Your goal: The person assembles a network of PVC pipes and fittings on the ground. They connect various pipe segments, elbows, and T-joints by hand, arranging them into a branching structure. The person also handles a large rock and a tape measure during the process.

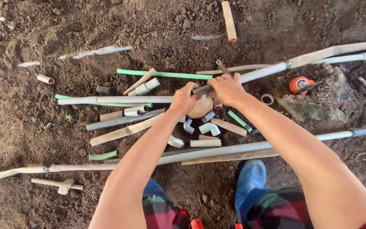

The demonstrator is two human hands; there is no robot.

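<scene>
At the middle of the dirt floor (30, 127), your left hand (184, 98) and right hand (227, 90) both close on a short dark pipe piece (202, 90), just above a tan round object (201, 107). Judged rigid, light, dusty-slick; grip near its ends. Counted: three white elbows (209, 128), one orange tape measure (299, 84), two blue boots (250, 178).

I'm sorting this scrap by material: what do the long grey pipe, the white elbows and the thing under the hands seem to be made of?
Long grey pipe: probably plastic, matte and dirt-smeared, even in colour.
White elbows: likely moulded plastic, smooth with a slight sheen.
Round tan thing under the left hand and right hand: mostly hidden; material unclear.
</scene>
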